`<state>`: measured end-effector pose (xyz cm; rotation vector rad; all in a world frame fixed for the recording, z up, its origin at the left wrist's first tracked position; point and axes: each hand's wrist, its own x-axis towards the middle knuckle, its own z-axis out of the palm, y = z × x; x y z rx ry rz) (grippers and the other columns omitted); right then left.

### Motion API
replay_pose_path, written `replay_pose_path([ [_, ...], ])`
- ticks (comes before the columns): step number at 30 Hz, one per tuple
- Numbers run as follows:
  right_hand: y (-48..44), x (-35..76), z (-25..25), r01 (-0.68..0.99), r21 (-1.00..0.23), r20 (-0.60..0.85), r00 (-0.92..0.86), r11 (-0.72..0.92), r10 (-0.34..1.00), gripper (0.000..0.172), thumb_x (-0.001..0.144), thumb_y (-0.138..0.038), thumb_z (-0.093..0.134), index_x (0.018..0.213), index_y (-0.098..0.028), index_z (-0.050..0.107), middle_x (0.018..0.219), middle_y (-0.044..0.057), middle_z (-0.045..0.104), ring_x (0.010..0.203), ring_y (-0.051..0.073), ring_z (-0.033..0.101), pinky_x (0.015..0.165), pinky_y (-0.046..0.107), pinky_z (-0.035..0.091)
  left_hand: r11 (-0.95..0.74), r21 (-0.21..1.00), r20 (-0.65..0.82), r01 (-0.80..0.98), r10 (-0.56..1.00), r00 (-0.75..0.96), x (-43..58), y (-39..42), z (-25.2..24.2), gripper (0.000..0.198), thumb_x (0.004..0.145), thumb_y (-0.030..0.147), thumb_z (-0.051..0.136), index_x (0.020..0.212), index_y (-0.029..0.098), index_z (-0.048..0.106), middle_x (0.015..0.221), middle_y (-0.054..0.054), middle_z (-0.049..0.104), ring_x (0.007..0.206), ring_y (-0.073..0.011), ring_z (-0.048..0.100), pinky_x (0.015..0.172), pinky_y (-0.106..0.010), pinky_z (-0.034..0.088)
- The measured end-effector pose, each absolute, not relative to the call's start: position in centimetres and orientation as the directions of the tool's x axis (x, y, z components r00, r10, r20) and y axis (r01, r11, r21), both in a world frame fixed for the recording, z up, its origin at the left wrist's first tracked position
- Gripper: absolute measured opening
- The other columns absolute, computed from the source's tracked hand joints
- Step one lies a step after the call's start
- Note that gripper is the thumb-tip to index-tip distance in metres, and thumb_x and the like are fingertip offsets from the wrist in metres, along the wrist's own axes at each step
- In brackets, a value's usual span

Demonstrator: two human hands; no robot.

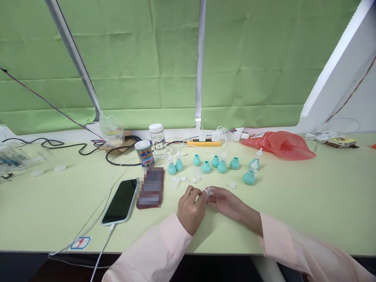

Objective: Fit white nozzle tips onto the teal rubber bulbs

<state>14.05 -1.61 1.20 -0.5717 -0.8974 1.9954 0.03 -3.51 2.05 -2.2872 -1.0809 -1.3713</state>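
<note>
My left hand (190, 207) and my right hand (225, 201) meet over the pale green table (308, 203), fingertips pinched together on a small clear plastic piece (209, 192). Both wear pink sleeves. Just beyond my hands lie several loose clear plastic tips (194, 176). Behind those stand several teal rubber bulbs (206, 167), some fitted with clear nozzles, such as the one at the right (249, 176).
A phone (121, 201) on a white cable lies at the left beside a dark red wallet-like item (150, 187). A printed can (144, 153), a clear jar (157, 140), a yellow power strip (203, 143) and a red plastic bag (280, 144) stand farther back. Black cables run at the back left.
</note>
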Motion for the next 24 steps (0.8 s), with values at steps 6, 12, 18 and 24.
replay_pose_path([
  [6, -1.3, 14.6, 1.3, -0.465, -0.832, -0.02, -0.521, -0.303, 0.853, 0.007, 0.07, -0.017, 0.054, 0.067, -0.012, 0.057, 0.07, 0.002, 0.057, 0.065, 0.011, 0.054, 0.062, 0.024, 0.041, -0.779, 0.334, 0.8, 0.531, 0.532, 0.277, -0.2, -3.5, 2.6, 0.01, 0.073, 0.012, 0.047, 0.068, 0.012, 0.055, 0.058, -0.004, 0.053, 0.059, -0.0118, 0.043, 0.052, -0.023, 0.039],
  [12, -0.7, 15.6, 1.5, -0.325, -0.906, -0.058, -0.542, -0.273, 0.839, 0.009, 0.067, -0.019, 0.057, 0.07, -0.01, 0.058, 0.068, 0.004, 0.06, 0.059, 0.012, 0.056, 0.058, 0.025, 0.042, -0.737, 0.48, 0.665, 0.476, 0.66, 0.351, -0.3, -3.7, 3.0, 0.011, 0.075, 0.013, 0.041, 0.068, 0.014, 0.05, 0.061, -0.003, 0.051, 0.062, -0.0123, 0.043, 0.055, -0.024, 0.038],
  [18, -0.6, 15.7, 1.5, -0.302, -0.917, -0.057, -0.549, -0.261, 0.834, 0.01, 0.066, -0.02, 0.058, 0.068, -0.01, 0.058, 0.066, 0.004, 0.06, 0.057, 0.011, 0.056, 0.056, 0.023, 0.042, -0.724, 0.512, 0.617, 0.462, 0.684, 0.389, -0.2, -3.7, 2.8, 0.01, 0.076, 0.013, 0.038, 0.07, 0.014, 0.046, 0.064, -0.003, 0.049, 0.063, -0.0126, 0.043, 0.057, -0.025, 0.037],
  [24, -0.8, 15.7, 2.1, -0.342, -0.895, -0.056, -0.552, -0.287, 0.832, 0.01, 0.067, -0.02, 0.056, 0.07, -0.011, 0.058, 0.068, 0.003, 0.059, 0.057, 0.011, 0.055, 0.056, 0.023, 0.042, -0.702, 0.536, 0.666, 0.468, 0.693, 0.276, -0.1, -4.1, 3.0, 0.01, 0.076, 0.015, 0.04, 0.069, 0.014, 0.047, 0.063, -0.003, 0.049, 0.062, -0.0124, 0.042, 0.055, -0.025, 0.036],
])
